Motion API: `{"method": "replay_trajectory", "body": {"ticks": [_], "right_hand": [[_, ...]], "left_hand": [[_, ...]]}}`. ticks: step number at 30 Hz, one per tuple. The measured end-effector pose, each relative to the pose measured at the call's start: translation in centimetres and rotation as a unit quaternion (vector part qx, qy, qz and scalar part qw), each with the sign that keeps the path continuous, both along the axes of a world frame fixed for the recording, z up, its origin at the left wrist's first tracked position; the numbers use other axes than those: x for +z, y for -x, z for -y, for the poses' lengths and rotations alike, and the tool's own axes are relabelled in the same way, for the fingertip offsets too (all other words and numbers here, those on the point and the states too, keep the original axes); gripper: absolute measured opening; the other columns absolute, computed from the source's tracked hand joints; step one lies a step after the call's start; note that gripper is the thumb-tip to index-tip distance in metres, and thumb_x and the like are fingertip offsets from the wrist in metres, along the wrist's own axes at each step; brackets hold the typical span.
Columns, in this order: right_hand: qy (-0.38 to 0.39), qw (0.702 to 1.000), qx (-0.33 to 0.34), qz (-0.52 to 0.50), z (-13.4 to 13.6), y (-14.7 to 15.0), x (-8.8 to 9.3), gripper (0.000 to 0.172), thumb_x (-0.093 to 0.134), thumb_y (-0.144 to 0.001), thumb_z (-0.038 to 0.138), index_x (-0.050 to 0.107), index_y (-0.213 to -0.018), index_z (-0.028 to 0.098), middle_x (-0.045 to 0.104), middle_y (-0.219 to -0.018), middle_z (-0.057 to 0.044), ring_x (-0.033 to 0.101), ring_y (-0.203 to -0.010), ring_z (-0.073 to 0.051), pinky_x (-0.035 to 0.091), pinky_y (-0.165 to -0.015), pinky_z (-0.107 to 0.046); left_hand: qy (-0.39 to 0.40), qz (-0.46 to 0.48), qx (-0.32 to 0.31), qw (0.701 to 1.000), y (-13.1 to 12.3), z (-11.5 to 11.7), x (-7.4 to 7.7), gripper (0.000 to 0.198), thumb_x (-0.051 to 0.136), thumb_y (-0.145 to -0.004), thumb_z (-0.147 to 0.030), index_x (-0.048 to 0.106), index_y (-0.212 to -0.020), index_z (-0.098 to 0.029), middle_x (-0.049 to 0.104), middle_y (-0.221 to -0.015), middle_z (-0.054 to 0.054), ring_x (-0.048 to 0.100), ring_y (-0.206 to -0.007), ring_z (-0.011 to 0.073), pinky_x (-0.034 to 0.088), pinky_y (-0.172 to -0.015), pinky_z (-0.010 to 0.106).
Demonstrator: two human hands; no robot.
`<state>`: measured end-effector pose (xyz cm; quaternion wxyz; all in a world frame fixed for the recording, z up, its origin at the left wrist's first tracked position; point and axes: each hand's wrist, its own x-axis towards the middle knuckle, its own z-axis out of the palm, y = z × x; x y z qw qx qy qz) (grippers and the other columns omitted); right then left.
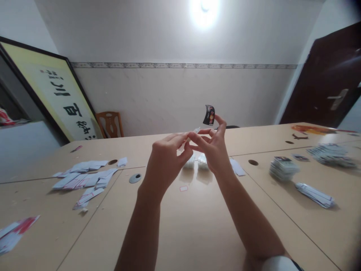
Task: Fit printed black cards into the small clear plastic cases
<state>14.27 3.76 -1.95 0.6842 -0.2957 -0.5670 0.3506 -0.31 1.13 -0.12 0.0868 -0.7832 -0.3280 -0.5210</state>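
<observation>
Both hands are raised above the table, close together. My right hand (213, 148) pinches a small curled dark card (209, 114) between fingertips at the top. My left hand (166, 162) has its fingers curled and pinches a thin clear strip or sleeve (188, 138) that runs between the two hands. Below the hands, small white packs (197, 162) lie on the tan table (183, 226).
Scattered white and red papers (87, 178) lie at the left. Stacks of dark cards (283, 167) and white sleeves (314, 194) sit at the right. A framed calligraphy board (56, 98) leans at the left wall, beside a wooden chair (109, 124). A dark door (327, 82) stands at the right.
</observation>
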Motion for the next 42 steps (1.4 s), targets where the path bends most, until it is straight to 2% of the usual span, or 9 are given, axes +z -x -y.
{"method": "replay_trajectory", "body": {"ticks": [3,6,14,20,27,31,36,39,42], "right_hand": [[-0.010,1.000,-0.004,-0.006,0.2,0.3,0.0,0.106,0.077,-0.074,0.056,0.006,-0.151,0.040,0.051,-0.115,-0.006,0.068,-0.098,-0.024,0.063,-0.082,-0.043],[0.002,0.999,0.005,-0.039,0.3,0.6,0.1,0.109,0.080,-0.071,0.055,0.007,-0.151,0.041,0.052,-0.110,-0.005,0.068,-0.094,-0.022,0.064,-0.079,-0.041],[0.009,0.996,0.027,-0.085,0.3,1.0,0.1,0.103,0.082,-0.071,0.047,0.016,-0.148,0.038,0.055,-0.093,0.002,0.065,-0.083,-0.017,0.063,-0.075,-0.038],[0.005,0.992,0.031,-0.120,0.4,1.5,-0.1,0.101,0.084,-0.069,0.044,0.021,-0.148,0.039,0.057,-0.089,0.003,0.065,-0.081,-0.017,0.062,-0.073,-0.037],[-0.002,0.990,0.031,-0.135,0.5,1.8,-0.3,0.102,0.082,-0.073,0.042,0.015,-0.150,0.041,0.058,-0.094,0.002,0.068,-0.078,-0.016,0.062,-0.073,-0.035],[0.001,0.988,0.053,-0.147,0.7,1.9,-0.2,0.100,0.081,-0.075,0.040,0.015,-0.150,0.042,0.061,-0.096,0.002,0.068,-0.081,-0.016,0.061,-0.073,-0.033],[-0.013,0.972,0.132,-0.195,0.9,2.2,-0.1,0.093,0.078,-0.079,0.037,0.017,-0.149,0.042,0.065,-0.099,0.002,0.068,-0.088,-0.015,0.059,-0.082,-0.034],[-0.018,0.964,0.165,-0.209,0.8,2.3,-0.1,0.087,0.076,-0.081,0.037,0.020,-0.148,0.040,0.068,-0.097,0.002,0.069,-0.087,-0.016,0.059,-0.080,-0.034],[0.006,0.954,0.175,-0.244,0.6,2.2,-0.1,0.073,0.073,-0.083,0.037,0.030,-0.143,0.036,0.069,-0.093,0.001,0.070,-0.083,-0.016,0.058,-0.074,-0.031]], "left_hand": [[-0.037,-0.023,0.070,0.997,-0.4,-0.1,-0.1,0.028,0.055,-0.090,-0.020,0.075,-0.109,-0.023,0.078,-0.099,0.004,0.072,-0.083,0.0201,0.056,-0.077,0.033],[-0.036,-0.032,0.126,0.991,-0.9,-0.1,0.0,0.028,0.053,-0.090,-0.022,0.076,-0.106,-0.022,0.078,-0.094,0.006,0.071,-0.081,0.0221,0.053,-0.075,0.034],[-0.091,-0.070,0.172,0.978,-1.1,-0.2,0.0,0.030,0.050,-0.090,-0.018,0.076,-0.105,-0.018,0.078,-0.094,0.006,0.071,-0.074,0.0193,0.049,-0.063,0.029],[-0.131,-0.063,0.169,0.975,-1.1,-0.4,-0.2,0.028,0.052,-0.087,-0.014,0.076,-0.100,-0.014,0.079,-0.089,0.006,0.070,-0.068,0.0176,0.048,-0.059,0.027],[-0.129,-0.051,0.171,0.975,-1.5,-0.6,-0.3,0.026,0.054,-0.087,-0.015,0.077,-0.099,-0.013,0.078,-0.088,0.007,0.071,-0.067,0.0189,0.048,-0.058,0.028],[-0.079,-0.048,0.138,0.986,-1.2,0.0,0.0,0.027,0.056,-0.088,-0.016,0.077,-0.103,-0.013,0.078,-0.088,0.007,0.070,-0.068,0.0187,0.053,-0.063,0.030],[-0.003,0.009,0.067,0.998,-0.5,1.0,0.6,0.026,0.059,-0.091,-0.023,0.077,-0.109,-0.014,0.077,-0.099,0.007,0.072,-0.079,0.0189,0.058,-0.074,0.032],[0.022,0.034,0.057,0.998,-0.3,1.5,0.9,0.026,0.061,-0.092,-0.027,0.077,-0.110,-0.016,0.077,-0.101,0.006,0.073,-0.080,0.0186,0.060,-0.070,0.030],[0.043,0.083,0.046,0.995,0.1,1.7,1.1,0.025,0.062,-0.091,-0.028,0.077,-0.107,-0.017,0.078,-0.096,0.005,0.073,-0.078,0.0166,0.060,-0.065,0.025]]}}
